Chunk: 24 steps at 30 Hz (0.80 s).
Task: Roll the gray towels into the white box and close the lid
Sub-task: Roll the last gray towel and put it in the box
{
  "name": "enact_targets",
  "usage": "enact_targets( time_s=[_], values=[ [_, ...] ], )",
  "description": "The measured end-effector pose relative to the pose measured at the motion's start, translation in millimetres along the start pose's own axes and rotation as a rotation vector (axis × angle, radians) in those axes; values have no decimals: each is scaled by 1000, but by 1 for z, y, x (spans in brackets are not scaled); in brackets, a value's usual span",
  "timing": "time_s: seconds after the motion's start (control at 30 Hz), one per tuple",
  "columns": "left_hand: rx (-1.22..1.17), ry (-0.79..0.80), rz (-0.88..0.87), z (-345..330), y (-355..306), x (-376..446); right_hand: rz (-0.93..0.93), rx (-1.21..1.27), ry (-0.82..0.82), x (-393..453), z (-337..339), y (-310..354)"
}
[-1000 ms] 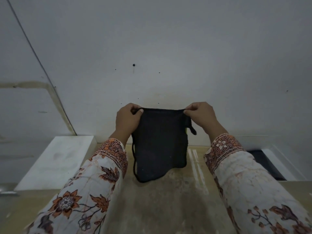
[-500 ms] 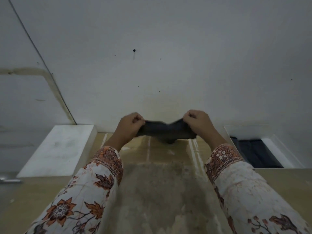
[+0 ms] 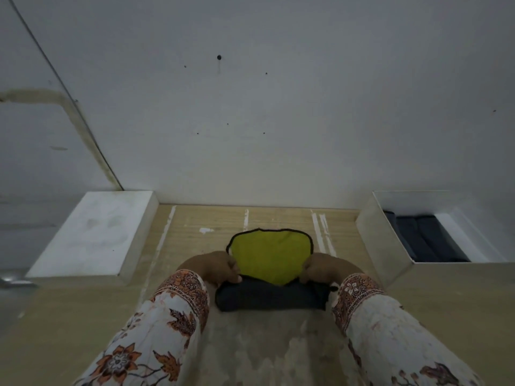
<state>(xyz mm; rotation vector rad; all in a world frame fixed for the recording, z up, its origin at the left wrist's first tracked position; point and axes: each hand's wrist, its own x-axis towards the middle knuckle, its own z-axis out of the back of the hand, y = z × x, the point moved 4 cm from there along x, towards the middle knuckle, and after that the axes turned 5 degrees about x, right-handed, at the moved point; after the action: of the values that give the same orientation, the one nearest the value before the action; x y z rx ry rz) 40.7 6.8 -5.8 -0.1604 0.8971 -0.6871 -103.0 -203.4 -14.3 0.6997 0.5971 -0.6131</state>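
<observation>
Two forearms seen from wearer's viewpoint, both covered by long sleeves. Left sleeve and right sleeve cut from same off-white fabric, faintly mottled. Fabric printed with scattered orange-brown flowers, dark leaves, thin dark stems. Each cuff finished with wide band of dense rust-orange and dark patterning; pale flower motif noted on right cuff. Left hand and right hand left bare beyond cuffs; rings or watch not discernible.

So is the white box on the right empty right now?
No, the white box already holds dark rolled towels lying side by side inside it.
</observation>
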Motion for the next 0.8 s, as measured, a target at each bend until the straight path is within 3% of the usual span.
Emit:
enact_targets(
  time_s=[0.13,0.23,0.5,0.8],
  values=[
    [-53,-369,-89,20,2,19,112,60,-365,5,23,-2],
    [-128,-517,-94,30,3,33,109,183,-531,16,39,-6],
    [-252,-708,-31,43,8,82,54,278,-519,60,59,-4],
    [-176,-740,29,37,19,122,-10,202,-718,100,59,-9]
  ],
)
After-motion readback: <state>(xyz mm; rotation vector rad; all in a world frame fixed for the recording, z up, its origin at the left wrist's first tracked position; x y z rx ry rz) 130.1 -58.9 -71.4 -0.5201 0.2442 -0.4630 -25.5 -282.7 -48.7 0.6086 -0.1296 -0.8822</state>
